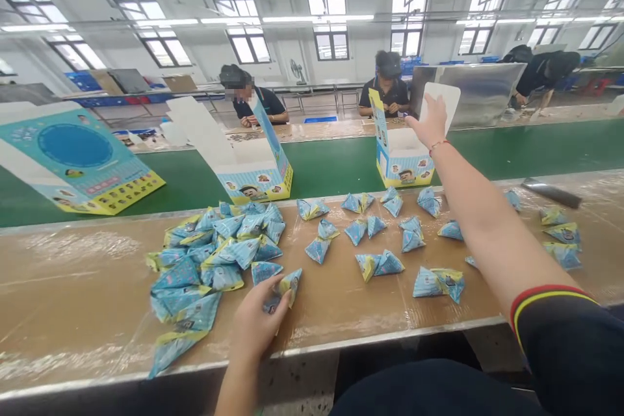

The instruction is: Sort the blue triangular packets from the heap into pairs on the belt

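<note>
My left hand [260,315] is closed with thumb and fingers around a blue-and-yellow triangular packet [291,283] at the right edge of a packet pile [229,237]. Part of this packet is hidden by my fingers. My right hand [433,120] reaches far forward over an open printed carton [404,172]. Its thumb stands apart from the fingers, which lie against the carton's raised white flap [451,104]. I see nothing held there. Between my arms, several packets lie in pairs, among them one pair [380,264] near the middle.
Two more open cartons, one in the middle [253,182] and a larger one at left [82,156], stand on the green belt [331,172]. A dark flat blade-like object [550,193] lies at right on the brown tabletop [78,273]. Several co-workers sit or bend across the belt.
</note>
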Demonstrator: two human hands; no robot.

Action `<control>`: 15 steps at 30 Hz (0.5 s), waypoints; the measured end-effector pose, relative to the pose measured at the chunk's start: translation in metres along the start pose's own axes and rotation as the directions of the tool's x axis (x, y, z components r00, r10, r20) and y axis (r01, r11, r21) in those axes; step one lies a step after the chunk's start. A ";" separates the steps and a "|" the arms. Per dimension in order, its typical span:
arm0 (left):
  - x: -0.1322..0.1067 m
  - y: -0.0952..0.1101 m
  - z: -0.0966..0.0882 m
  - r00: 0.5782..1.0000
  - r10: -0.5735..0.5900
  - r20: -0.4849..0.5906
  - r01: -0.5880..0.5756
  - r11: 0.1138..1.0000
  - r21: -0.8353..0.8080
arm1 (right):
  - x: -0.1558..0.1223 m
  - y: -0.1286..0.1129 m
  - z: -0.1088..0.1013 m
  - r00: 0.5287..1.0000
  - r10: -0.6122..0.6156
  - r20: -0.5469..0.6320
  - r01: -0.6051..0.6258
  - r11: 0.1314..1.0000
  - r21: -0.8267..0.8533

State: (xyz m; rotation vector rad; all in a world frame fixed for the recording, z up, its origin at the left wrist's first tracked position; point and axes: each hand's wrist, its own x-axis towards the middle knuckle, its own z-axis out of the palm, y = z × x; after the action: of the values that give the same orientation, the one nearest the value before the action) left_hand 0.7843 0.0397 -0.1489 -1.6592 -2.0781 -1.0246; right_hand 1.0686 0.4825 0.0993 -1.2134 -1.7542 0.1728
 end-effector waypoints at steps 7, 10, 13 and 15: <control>0.010 0.032 0.010 0.993 -0.114 0.014 0.114 0.992 -0.050 | -0.102 0.009 -0.052 0.890 -0.452 0.061 0.448 0.891 0.072; 0.011 0.055 0.019 0.984 -0.172 0.055 0.178 0.976 -0.124 | -0.178 0.009 -0.094 0.839 -0.522 0.156 0.479 0.843 0.246; 0.009 0.079 0.027 0.978 -0.189 0.087 0.200 0.970 -0.142 | -0.249 0.012 -0.123 0.819 -0.507 0.269 0.403 0.842 0.360; 0.006 0.092 0.029 0.976 -0.198 0.092 0.209 0.969 -0.129 | -0.284 0.016 -0.127 0.797 -0.498 0.342 0.345 0.840 0.418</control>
State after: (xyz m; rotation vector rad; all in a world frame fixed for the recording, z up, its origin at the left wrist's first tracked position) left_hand 0.8744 0.0719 -0.1336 -1.5973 -2.3164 -1.2105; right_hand 1.1883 0.2194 -0.0186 -0.5196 -2.2369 0.4864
